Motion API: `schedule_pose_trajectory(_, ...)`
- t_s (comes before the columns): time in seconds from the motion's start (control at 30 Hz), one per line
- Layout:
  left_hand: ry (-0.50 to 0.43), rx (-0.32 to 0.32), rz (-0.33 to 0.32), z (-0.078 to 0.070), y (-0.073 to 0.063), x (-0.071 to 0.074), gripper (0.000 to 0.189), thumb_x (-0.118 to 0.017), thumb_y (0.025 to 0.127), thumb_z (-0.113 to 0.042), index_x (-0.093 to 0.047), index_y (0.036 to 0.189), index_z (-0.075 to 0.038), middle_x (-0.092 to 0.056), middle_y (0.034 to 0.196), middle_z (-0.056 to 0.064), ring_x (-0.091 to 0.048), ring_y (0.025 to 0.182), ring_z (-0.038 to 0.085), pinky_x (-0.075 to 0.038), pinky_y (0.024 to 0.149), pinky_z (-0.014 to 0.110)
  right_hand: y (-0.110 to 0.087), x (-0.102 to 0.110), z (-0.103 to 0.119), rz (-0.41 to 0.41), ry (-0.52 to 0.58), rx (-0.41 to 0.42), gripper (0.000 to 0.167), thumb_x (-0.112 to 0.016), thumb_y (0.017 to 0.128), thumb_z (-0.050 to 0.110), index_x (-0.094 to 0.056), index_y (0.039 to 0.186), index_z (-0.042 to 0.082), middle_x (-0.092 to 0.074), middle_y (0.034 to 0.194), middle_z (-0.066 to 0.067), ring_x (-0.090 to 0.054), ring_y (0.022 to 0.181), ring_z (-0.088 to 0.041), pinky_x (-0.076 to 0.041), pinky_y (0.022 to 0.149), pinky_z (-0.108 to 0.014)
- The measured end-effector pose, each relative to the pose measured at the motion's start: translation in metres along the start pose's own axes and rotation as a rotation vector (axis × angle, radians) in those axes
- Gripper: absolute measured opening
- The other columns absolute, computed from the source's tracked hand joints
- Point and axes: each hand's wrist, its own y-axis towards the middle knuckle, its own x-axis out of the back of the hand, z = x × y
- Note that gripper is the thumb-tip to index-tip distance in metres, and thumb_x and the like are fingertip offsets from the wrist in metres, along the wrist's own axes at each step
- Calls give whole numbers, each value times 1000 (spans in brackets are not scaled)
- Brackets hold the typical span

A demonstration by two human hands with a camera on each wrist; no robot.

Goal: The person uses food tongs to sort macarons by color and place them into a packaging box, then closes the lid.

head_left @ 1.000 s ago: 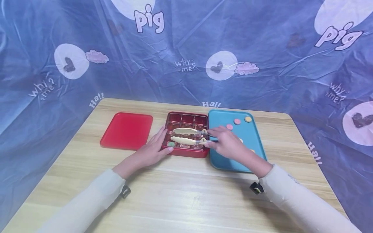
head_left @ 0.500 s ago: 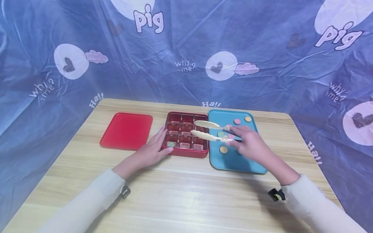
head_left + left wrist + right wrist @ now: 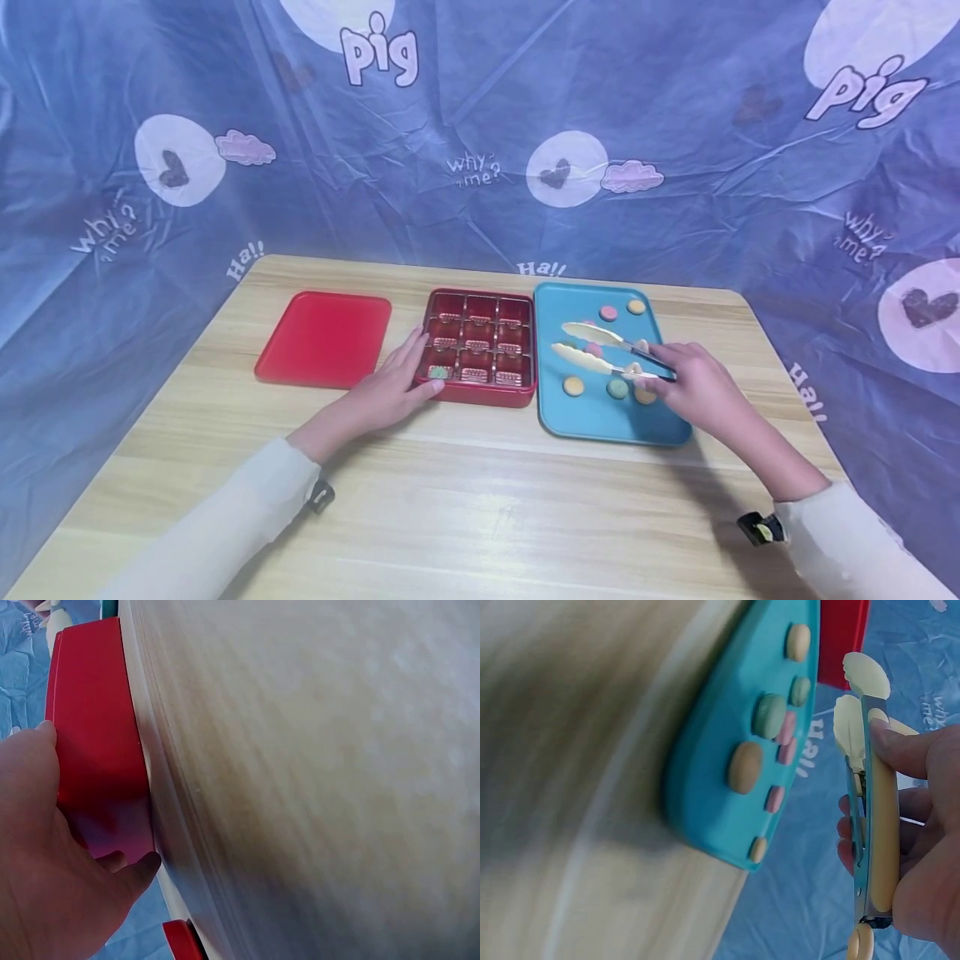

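Observation:
My left hand [image 3: 381, 392] lies at the front left corner of a red box [image 3: 480, 395], its thumb on the front edge and its straight fingers along the left side. A clear divided insert lines the box; a green macaron [image 3: 438, 372] sits in the front left compartment. My right hand [image 3: 703, 385] grips cream-tipped tongs [image 3: 883, 832] by the handles. Their tips stand apart above the blue tray [image 3: 555, 417], with nothing seen held between them. Around the tongs on the tray lie a yellow macaron [image 3: 573, 386], a green macaron [image 3: 769, 716] and several others, partly hidden.
A flat red lid [image 3: 326, 337] lies on the wooden table [image 3: 450, 500], left of the box. The blue tray stands close against the box's right side. Behind the table hangs a blue printed cloth [image 3: 420, 208].
My right hand has carried the tongs rightward from above the box to above the blue tray, uncovering the compartments. My left hand stays at the box corner.

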Motion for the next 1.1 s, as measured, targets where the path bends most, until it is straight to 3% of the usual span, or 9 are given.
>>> schedule_pose_trajectory(0.6, -13, -3, -6, 4, 3, -2, 96, -44, 95, -72, 3, 164, -23, 7, 171, -2, -4, 158, 28, -25, 119, 64, -19, -6, -10, 122, -4, -93, 62, -76, 89, 21, -54, 137, -13, -62, 126, -35, -54, 119, -55, -45, 95, -68)
schedule_pose_trajectory(1.1, -5, -4, -8, 5, 3, -3, 98, -42, 93, -76, 2, 164, -24, 8, 171, -5, -4, 158, 28, -26, 118, 65, -8, -10, -12, 88, -87, -64, 62, -78, 88, 24, -57, 134, -12, -64, 122, -34, -57, 114, -54, -46, 93, -66)
